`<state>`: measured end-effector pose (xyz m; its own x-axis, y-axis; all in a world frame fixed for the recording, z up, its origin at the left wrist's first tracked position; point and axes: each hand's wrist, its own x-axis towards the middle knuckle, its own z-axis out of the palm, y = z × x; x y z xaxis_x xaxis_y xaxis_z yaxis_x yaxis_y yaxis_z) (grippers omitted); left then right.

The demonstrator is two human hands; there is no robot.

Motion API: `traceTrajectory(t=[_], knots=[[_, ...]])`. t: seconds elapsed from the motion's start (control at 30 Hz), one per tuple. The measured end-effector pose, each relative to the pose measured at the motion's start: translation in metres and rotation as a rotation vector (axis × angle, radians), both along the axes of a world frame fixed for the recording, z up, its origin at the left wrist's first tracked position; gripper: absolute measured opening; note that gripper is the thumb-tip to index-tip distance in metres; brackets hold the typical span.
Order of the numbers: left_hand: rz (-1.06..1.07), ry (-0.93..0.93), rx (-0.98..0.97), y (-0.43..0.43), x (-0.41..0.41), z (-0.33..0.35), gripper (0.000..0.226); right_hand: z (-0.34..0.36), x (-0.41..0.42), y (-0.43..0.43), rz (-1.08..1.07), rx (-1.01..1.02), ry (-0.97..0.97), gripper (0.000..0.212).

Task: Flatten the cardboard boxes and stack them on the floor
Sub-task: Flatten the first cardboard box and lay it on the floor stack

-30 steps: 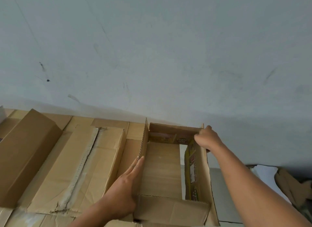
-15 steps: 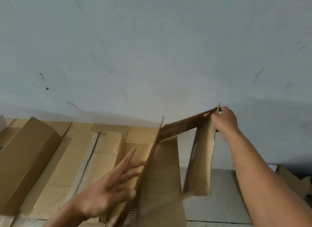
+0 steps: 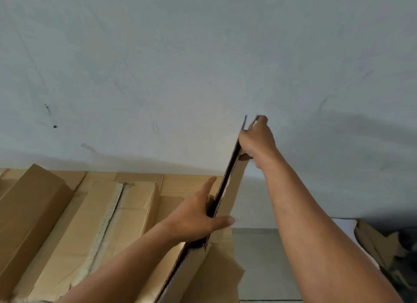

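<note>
A brown cardboard box point(image 3: 233, 185) is squeezed almost flat and stands on edge, tilted up toward the wall. My right hand point(image 3: 257, 140) grips its top far corner. My left hand point(image 3: 198, 217) clamps its middle, thumb on the right face and fingers on the left face. Its lower flaps point(image 3: 203, 275) hang loose near the bottom of the view. Behind my left arm, several flattened boxes point(image 3: 126, 214) lie against the wall.
A long closed box point(image 3: 29, 214) rests at an angle on the flattened pile at left. A grey-white wall point(image 3: 203, 66) fills the upper view. Grey floor point(image 3: 266, 264) shows at lower centre. Crumpled cardboard and white sheet point(image 3: 370, 241) lie at the right.
The box was open with both hands on its walls; it has since been lifted and collapsed flat. My right hand rose with the corner and my left hand closed around the middle.
</note>
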<state>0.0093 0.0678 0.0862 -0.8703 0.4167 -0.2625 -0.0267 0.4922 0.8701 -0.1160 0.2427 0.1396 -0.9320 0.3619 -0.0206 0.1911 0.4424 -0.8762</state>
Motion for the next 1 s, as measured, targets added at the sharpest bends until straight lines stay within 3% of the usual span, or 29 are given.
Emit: traceTrajectory(t=[0.1,0.17,0.27,0.43,0.53,0.67,0.9,1.0], knots=[[-0.019,0.103,-0.069,0.003,-0.003,0.004,0.081,0.004,0.004,-0.01,0.072,-0.019,0.022,0.05],[0.045,0.12,-0.066,-0.004,-0.004,0.007,0.074,0.001,0.008,-0.008,0.113,-0.155,0.043,0.056],[0.184,0.039,0.088,-0.021,-0.011,0.012,0.057,-0.019,0.012,0.007,0.089,-0.369,0.063,0.052],[0.138,-0.055,0.362,-0.052,-0.021,0.027,0.047,-0.073,0.028,0.041,-0.136,-0.335,-0.134,0.048],[0.098,-0.069,0.563,-0.065,-0.028,0.031,0.051,-0.104,0.049,0.06,-0.215,-0.638,-0.253,0.054],[0.145,-0.087,0.738,-0.075,-0.039,0.024,0.056,-0.121,0.077,0.075,-0.132,-0.953,-0.273,0.049],[0.393,-0.118,0.706,-0.08,-0.046,-0.011,0.058,-0.129,0.105,0.09,0.013,-1.07,-0.34,0.052],[0.494,-0.132,0.629,-0.078,-0.044,-0.032,0.052,-0.135,0.11,0.097,0.09,-1.142,-0.419,0.083]])
